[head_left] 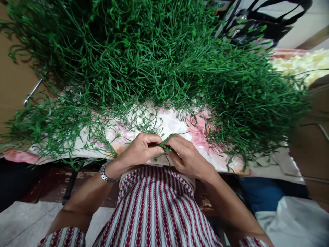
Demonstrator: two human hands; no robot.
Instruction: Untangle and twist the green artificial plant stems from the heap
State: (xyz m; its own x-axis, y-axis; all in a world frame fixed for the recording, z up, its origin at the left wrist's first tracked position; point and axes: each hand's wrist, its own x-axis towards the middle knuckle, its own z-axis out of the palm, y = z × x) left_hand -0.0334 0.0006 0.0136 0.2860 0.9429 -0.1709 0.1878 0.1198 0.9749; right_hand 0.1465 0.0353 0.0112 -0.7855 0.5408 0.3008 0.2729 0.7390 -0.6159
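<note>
The left hand (140,149) pinches thin green stems (164,141) between thumb and finger; the right hand (189,154) closes its fingers on them, at the near edge of the flowered cloth (174,123). A light fingertip grip should avoid crushing. Beyond the cloth, a label (219,4) is too unclear for reading.

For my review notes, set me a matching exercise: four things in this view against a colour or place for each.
Things
1. Metal wristwatch
2. Striped garment
3. Floral cloth
4. Handled bag

Colours or places
A. Beneath the green stems
B. Silver
C. Black, at upper right
D. Red and white, at bottom centre

Pairs: 1-B, 2-D, 3-A, 4-C
</note>
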